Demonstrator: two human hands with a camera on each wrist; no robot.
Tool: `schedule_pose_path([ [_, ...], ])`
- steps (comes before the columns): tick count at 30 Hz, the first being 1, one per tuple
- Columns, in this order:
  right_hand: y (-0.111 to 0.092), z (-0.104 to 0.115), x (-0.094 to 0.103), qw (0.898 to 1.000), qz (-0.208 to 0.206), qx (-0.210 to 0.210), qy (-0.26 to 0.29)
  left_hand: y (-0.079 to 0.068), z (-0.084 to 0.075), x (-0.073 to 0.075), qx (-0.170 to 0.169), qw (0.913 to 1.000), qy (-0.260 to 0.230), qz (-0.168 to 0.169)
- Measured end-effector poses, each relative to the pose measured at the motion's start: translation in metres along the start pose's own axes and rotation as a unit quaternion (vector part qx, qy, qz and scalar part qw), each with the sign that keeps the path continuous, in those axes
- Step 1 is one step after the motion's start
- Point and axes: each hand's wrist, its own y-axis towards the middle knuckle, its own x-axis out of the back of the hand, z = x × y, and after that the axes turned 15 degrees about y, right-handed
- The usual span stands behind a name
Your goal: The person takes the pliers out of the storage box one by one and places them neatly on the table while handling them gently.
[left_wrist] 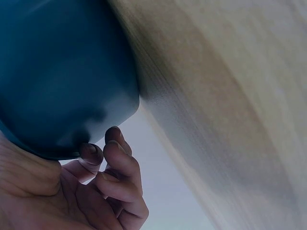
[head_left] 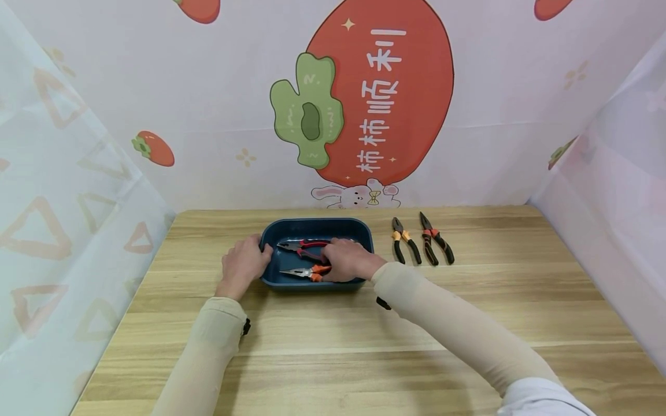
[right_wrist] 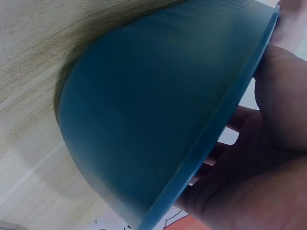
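Note:
A dark blue rectangular box [head_left: 317, 286] sits on the wooden table. At its left end my left hand [head_left: 243, 263] grips the rim, the thumb over the edge and the other fingers [left_wrist: 122, 165] curled along the outside. Inside lie combination pliers [head_left: 291, 247] with red and dark handles, and long-nose pliers [head_left: 299, 272] with orange handles; both point left. My right hand [head_left: 347, 260] reaches over the right side into the box and holds the handles of the long-nose pliers, largely covering them. From the right wrist, the box wall hides its fingertips.
Right of the box, combination pliers [head_left: 398, 236] with yellow and black handles and long-nose pliers [head_left: 430, 234] with red and black handles lie side by side, tips away from me. A printed cloth [head_left: 218, 104] stands behind the table's back edge, with more cloth at both sides.

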Motion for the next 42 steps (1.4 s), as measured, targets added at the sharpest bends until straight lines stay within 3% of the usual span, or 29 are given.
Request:
schedule_pose_path([
  [23,0.002,-0.009,-0.008,0.999,-0.004,-0.047,-0.003,-0.001,0.001,0.0,0.001,1.0,-0.004,0.006],
  [35,0.003,-0.008,-0.007,1.0,-0.003,-0.024,-0.002,0.0,-0.001,0.002,0.004,1.0,-0.001,0.004],
  [42,0.004,-0.009,-0.01,1.0,0.002,0.011,0.004,0.0,0.0,0.001,0.007,0.9999,-0.004,0.008],
])
